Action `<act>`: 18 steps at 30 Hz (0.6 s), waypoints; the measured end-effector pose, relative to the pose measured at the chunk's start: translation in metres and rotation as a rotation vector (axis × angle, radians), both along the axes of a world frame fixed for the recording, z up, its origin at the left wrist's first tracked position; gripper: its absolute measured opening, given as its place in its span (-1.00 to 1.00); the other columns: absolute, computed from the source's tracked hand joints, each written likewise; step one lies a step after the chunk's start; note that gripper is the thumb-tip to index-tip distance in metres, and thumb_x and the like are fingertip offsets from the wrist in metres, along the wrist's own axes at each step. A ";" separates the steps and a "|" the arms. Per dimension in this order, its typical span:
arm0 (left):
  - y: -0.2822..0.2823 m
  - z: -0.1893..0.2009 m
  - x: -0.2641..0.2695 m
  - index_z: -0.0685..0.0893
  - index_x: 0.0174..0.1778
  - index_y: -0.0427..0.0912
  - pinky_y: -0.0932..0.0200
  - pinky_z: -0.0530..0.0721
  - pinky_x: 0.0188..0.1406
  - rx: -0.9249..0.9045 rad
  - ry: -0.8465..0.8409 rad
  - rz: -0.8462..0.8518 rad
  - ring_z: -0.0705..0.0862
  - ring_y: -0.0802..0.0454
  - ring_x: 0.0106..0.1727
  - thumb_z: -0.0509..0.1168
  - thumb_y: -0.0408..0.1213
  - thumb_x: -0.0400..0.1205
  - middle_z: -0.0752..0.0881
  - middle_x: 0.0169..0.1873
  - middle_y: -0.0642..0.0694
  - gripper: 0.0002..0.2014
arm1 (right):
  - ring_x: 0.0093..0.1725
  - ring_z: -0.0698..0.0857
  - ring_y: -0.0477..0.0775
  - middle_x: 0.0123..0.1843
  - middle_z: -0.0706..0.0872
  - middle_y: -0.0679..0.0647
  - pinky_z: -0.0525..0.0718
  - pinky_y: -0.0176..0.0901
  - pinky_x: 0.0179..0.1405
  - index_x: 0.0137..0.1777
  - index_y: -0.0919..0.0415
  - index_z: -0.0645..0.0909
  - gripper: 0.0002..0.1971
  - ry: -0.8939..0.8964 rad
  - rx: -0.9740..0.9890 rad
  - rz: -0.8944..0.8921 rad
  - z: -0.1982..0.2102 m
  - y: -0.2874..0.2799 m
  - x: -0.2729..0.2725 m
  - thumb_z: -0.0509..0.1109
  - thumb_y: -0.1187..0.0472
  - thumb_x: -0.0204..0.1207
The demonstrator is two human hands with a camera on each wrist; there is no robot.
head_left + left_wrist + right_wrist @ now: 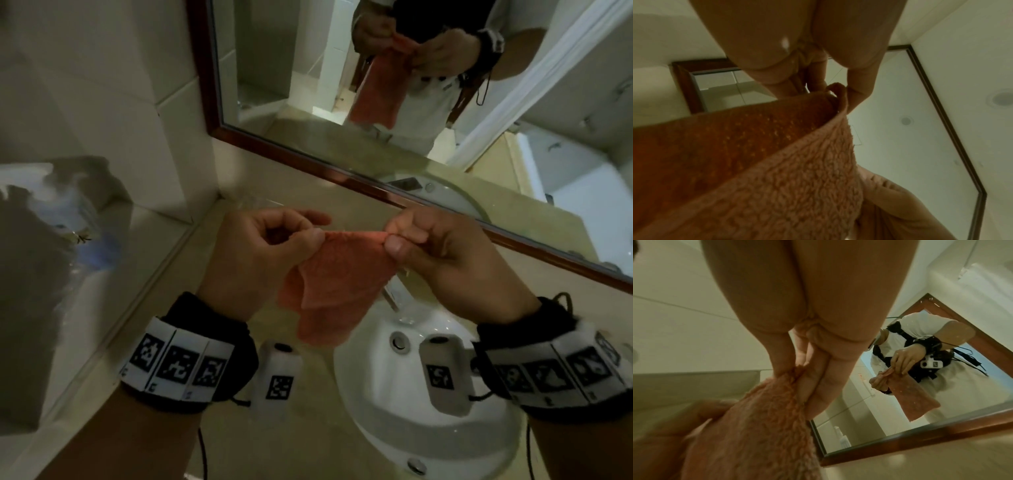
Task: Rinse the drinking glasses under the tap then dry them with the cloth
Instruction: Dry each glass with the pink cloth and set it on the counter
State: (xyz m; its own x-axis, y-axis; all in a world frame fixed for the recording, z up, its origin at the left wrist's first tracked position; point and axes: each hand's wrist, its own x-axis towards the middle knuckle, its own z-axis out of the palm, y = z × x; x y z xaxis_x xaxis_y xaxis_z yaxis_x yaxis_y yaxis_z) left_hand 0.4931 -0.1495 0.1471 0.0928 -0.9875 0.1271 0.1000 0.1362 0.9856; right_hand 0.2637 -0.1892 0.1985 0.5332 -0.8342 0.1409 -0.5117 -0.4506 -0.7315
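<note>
A salmon-orange terry cloth (337, 284) hangs spread between my two hands above the counter and the basin's left side. My left hand (317, 237) pinches its top left corner between thumb and forefinger. At the top right corner my right hand (387, 240) pinches it the same way. The left wrist view shows the cloth (777, 162) hanging from the left fingertips (857, 97). In the right wrist view the cloth (756, 426) is nipped by the right fingers (813, 386). The tap (394, 296) is mostly hidden behind cloth and hand. No drinking glass shows clearly.
A white oval basin (445, 442) sits in the beige counter (274, 442) below my right hand. A brown-framed mirror (308, 156) runs along the back wall and reflects me with the cloth. A dark blurred object (41, 274) stands on the ledge at the left.
</note>
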 end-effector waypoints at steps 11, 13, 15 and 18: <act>0.001 0.009 -0.017 0.72 -0.45 0.06 0.30 0.66 -0.17 -0.109 0.096 0.013 0.79 0.11 -0.08 0.38 -0.11 0.38 0.85 -0.08 0.02 -0.90 | -0.05 0.82 0.22 -0.11 0.83 0.20 0.79 0.19 0.07 -0.07 0.29 0.76 -0.89 -0.134 0.135 0.070 0.029 0.006 -0.007 0.51 0.23 0.52; 0.001 0.011 -0.022 0.70 -0.34 -0.06 0.26 0.67 -0.21 -0.124 0.076 0.049 0.78 0.09 -0.08 0.40 -0.12 0.44 0.83 -0.04 -0.01 -0.88 | -0.12 0.80 0.18 -0.19 0.79 0.23 0.77 0.11 0.00 0.03 0.27 0.68 -0.83 -0.174 0.117 -0.007 0.029 0.006 -0.010 0.55 0.32 0.48; 0.000 0.012 -0.028 0.69 -0.23 -0.11 0.25 0.71 -0.20 -0.164 0.016 0.082 0.78 0.10 -0.06 0.43 -0.21 0.55 0.82 -0.01 -0.02 -0.91 | -0.10 0.80 0.24 -0.18 0.83 0.14 0.76 0.15 0.03 0.18 0.22 0.63 -0.74 -0.189 0.153 -0.037 0.030 0.007 -0.015 0.48 0.40 0.52; 0.000 0.015 -0.035 0.67 -0.17 -0.05 0.24 0.74 -0.18 -0.230 -0.041 0.090 0.78 0.14 -0.05 0.44 -0.28 0.61 0.79 0.01 0.00 -0.91 | -0.07 0.79 0.10 -0.16 0.79 -0.04 0.77 0.22 0.09 0.25 0.15 0.63 -0.72 -0.130 0.158 -0.011 0.033 0.011 -0.022 0.47 0.31 0.57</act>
